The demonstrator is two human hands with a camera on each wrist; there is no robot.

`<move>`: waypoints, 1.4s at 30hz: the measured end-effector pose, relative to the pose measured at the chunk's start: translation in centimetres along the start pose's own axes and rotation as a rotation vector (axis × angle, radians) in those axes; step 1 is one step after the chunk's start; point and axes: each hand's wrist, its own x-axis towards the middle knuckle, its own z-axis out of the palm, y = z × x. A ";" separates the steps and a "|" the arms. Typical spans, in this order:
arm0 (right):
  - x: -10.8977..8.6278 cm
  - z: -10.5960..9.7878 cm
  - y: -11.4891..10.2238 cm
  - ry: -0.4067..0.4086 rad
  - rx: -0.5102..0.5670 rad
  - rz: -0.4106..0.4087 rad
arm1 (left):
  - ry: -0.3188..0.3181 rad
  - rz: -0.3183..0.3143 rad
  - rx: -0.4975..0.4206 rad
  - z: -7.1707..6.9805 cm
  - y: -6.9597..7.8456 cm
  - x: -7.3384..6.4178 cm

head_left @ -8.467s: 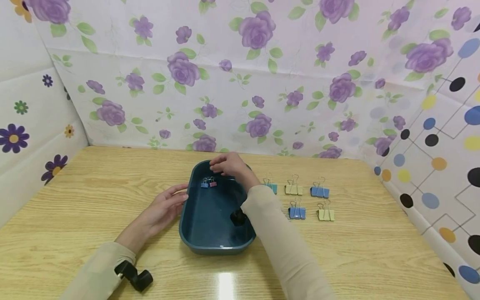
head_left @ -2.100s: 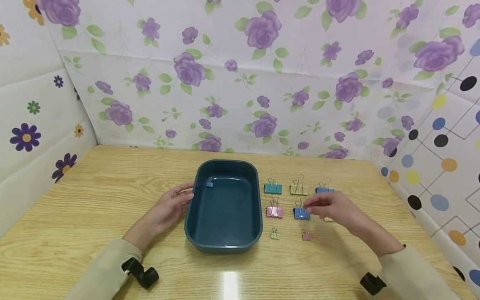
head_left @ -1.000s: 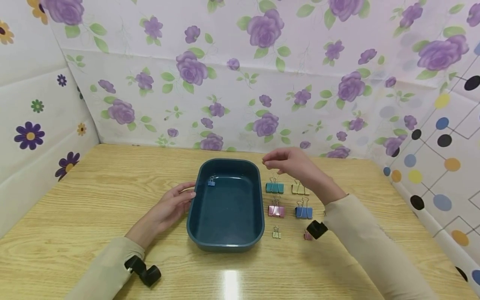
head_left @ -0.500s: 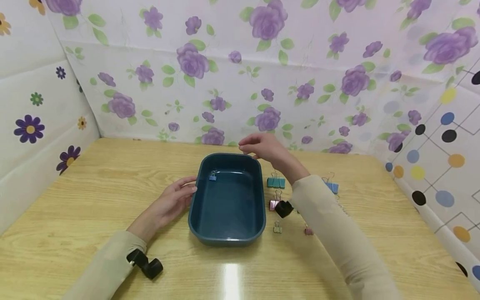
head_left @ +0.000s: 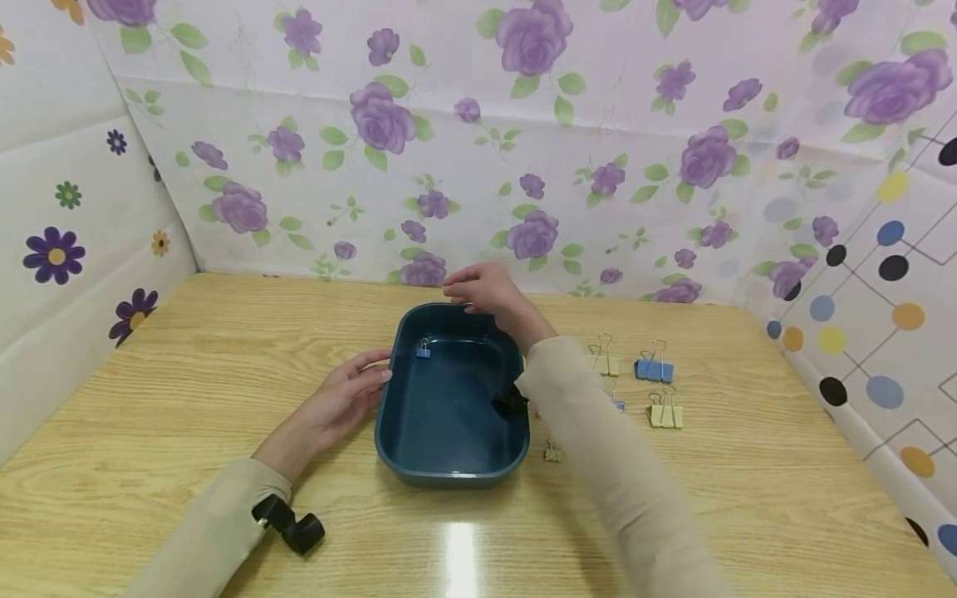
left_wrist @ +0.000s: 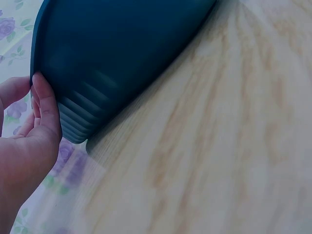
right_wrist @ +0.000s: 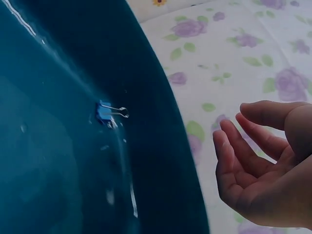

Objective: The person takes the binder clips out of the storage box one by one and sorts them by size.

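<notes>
My left hand (head_left: 345, 397) rests against the left side of a dark teal plastic tub (head_left: 453, 480), its fingertips touching near the rim. In the left wrist view, relaxed fingers (left_wrist: 45, 105) lie at the tub's outer wall. One small blue binder clip (head_left: 424, 352) sits inside by the far wall; the right wrist view shows the same clip (right_wrist: 104, 112) with its wire handles. Over the tub's far rim hovers my right hand (head_left: 489, 292), holding nothing, fingers loosely bent and apart from the clip (right_wrist: 263, 161).
Right of the tub lie large binder clips: blue (head_left: 655, 370), yellow (head_left: 665, 415) and another yellow (head_left: 607, 364). A small pale clip (head_left: 552, 453) lies nearer. My right sleeve (head_left: 598, 440) hides other clips. A flowered cloth wall (head_left: 299, 208) stands behind the wooden table (head_left: 262, 332).
A small pink binder clip left the tub and lay on the table to the right in later frames. My right hand then moved left, from the clips to the tub's far rim. Left hand stayed.
</notes>
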 end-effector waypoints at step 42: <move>1.7 5.5 3.4 -0.021 -0.095 0.117 | -0.011 -0.015 -0.003 -0.2 0.0 -0.1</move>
